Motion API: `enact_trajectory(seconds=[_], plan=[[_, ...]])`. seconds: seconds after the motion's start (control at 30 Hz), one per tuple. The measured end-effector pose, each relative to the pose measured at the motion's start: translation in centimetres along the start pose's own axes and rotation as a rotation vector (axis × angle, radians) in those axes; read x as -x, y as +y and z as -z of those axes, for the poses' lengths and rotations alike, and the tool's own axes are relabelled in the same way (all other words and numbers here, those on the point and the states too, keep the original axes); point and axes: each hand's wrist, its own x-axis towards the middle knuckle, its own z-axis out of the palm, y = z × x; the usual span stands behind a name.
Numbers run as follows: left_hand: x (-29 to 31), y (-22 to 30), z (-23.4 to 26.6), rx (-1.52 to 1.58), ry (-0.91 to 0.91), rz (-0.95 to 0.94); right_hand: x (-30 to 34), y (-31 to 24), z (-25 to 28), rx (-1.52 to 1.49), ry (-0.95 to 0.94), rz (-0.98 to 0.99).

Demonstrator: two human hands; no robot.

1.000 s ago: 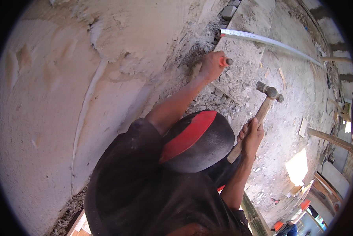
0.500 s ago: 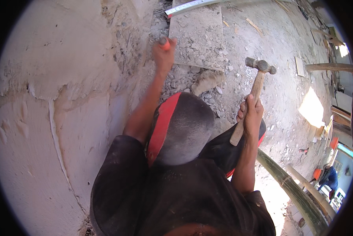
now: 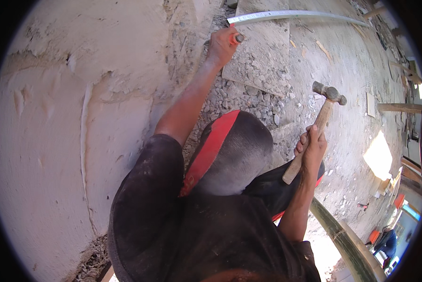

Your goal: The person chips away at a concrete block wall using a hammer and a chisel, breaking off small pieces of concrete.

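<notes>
Shifting my left hand [image 3: 220, 46], clamped on orange-gripped chisel [image 3: 233, 39], nearer metal straightedge [image 3: 295, 14]; right hand [image 3: 314, 146] grips ball-peen hammer [image 3: 322, 117] well clear, no strike landing.

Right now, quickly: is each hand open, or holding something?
Left hand: closed around an orange-gripped tool.
Right hand: closed, holding a wooden-handled hammer.
</notes>
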Motion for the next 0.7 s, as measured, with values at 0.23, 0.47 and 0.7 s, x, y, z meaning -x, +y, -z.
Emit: enact_trajectory(seconds=[0.23,0.47,0.7], plan=[[2.0,-3.2,0.3,-0.046,-0.011,0.21,-0.7,-0.7,-2.7,0.056,-0.118,0.045],[2.8,-4.2,0.8,-0.098,0.105,0.188,0.5,-5.4,-8.5,0.088,-0.162,0.267],[1.6,-3.3,1.6,-0.012,0.194,0.259,-3.2,-5.8,-16.1,-0.177,-0.199,0.8]])
